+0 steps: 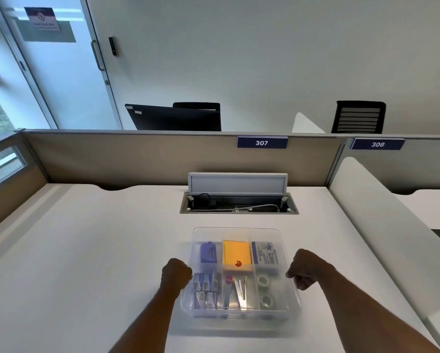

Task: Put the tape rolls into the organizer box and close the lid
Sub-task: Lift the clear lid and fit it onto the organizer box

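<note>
A clear organizer box (239, 317) sits on the white desk in front of me. Two clear tape rolls (263, 281) (266, 301) lie in its near right compartment. A see-through lid (236, 230) lies over the box, blurred and a little out of line with it. My left hand (176, 273) is closed on the lid's left edge. On the opposite edge, my right hand (305, 270) pinches the lid. Whether the lid sits fully down on the box cannot be told.
Other compartments hold a blue item (208, 252), orange sticky notes (236, 253), a small printed box (264, 253), clips and metal tools. Behind the box is an open cable hatch (239, 203) with its flap up. A white divider (381, 225) borders the desk's right side.
</note>
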Action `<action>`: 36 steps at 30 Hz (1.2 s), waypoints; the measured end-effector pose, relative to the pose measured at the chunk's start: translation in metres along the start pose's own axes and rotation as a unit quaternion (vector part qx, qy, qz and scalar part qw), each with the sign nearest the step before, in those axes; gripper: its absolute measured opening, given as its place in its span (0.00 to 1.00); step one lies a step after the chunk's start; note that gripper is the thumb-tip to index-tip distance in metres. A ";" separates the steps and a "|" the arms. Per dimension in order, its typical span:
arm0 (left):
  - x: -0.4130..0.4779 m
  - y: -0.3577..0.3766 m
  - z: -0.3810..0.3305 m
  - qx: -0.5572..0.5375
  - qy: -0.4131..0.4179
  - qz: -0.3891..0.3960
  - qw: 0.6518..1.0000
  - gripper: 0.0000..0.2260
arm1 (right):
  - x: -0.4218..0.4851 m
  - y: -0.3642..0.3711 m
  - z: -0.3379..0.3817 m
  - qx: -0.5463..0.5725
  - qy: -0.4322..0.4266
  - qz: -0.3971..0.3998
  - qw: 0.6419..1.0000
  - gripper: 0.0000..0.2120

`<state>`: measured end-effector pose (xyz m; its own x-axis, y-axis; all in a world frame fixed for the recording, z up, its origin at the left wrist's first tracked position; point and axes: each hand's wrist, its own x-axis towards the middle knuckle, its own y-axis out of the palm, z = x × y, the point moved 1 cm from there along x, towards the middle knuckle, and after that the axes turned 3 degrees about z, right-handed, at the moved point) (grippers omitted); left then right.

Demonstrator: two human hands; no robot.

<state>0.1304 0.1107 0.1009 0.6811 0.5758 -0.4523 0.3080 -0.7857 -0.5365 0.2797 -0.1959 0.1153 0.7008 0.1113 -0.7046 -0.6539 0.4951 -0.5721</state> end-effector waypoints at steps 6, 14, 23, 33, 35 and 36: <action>0.003 0.001 0.002 -0.031 -0.008 0.046 0.998 0.08 | 0.003 0.003 0.002 -0.029 -0.009 -0.005 1.000 0.06; -0.003 0.002 0.009 -0.117 -0.013 0.115 0.986 0.09 | 0.007 0.006 0.004 -0.047 0.008 -0.024 0.999 0.10; -0.019 0.043 0.044 -0.034 0.050 -0.050 0.997 0.19 | -0.010 0.016 -0.004 0.063 -0.004 0.030 0.998 0.12; -0.020 0.049 0.045 -0.034 0.085 -0.122 0.988 0.19 | -0.006 0.078 -0.041 0.070 -0.127 -0.236 0.961 0.15; -0.018 0.048 0.044 -0.047 0.086 -0.114 0.989 0.20 | -0.004 0.084 -0.041 0.062 -0.114 -0.271 0.954 0.15; -0.017 0.048 0.045 -0.052 0.083 -0.112 0.989 0.20 | -0.004 0.084 -0.041 0.057 -0.117 -0.278 0.952 0.15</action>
<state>0.1038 0.0737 0.0511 0.6850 0.6996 -0.2032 0.5237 -0.6667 -0.5303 0.2104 -0.1895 0.0527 0.9824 -0.0135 -0.1863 -0.1376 0.6220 -0.7708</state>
